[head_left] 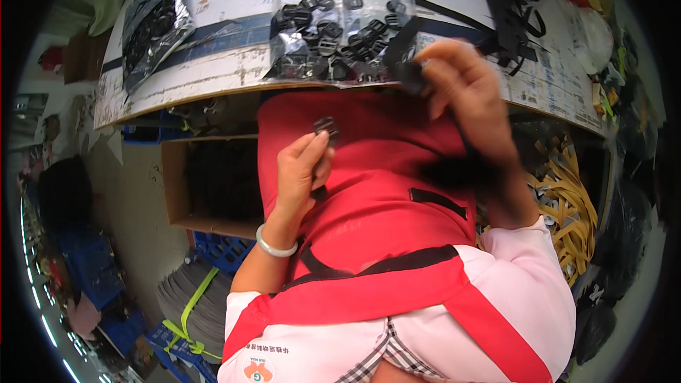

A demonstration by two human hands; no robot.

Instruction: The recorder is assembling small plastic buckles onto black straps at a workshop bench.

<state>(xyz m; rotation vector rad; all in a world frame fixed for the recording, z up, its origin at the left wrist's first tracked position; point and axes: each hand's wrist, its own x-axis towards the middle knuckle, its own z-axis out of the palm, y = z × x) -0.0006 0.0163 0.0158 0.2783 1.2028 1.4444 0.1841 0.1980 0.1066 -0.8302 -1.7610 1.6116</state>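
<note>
My left hand [303, 167] is closed in front of the red apron, pinching a small black plastic buckle [326, 128] between thumb and forefinger. A dark end of something pokes out below its curled fingers. At the table's front edge, my right hand [464, 89] is raised and smeared by motion. Its thumb and fingers close on a black strap [406, 46] whose lower end is blurred. Beside that hand, a clear plastic bag [287, 71] lies on the table with several loose black buckles [328, 46] on or in it.
On the worn white table [220, 64], another bag of black parts [159, 21] lies at the left and a heap of black straps [507, 10] at the right. Below are a cardboard box [174, 184], a blue crate [223, 250] and a bundle of yellow strips [567, 206].
</note>
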